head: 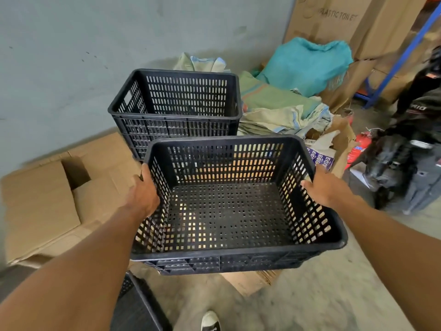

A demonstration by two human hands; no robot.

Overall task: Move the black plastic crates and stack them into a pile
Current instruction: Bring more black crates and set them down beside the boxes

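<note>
I hold an empty black slotted plastic crate in the air in front of me. My left hand grips its left rim and my right hand grips its right rim. Just beyond it stands a pile of black crates nested together near the grey wall, top one open and empty. The held crate is lower and nearer than the pile's top, slightly to its right. Part of another black crate shows on the floor at the bottom, left of my shoe.
Flattened cardboard boxes lie on the floor to the left. Folded woven sacks and a teal bag are heaped right of the pile. Large cartons, a blue rack post, a dark motorbike stand at right.
</note>
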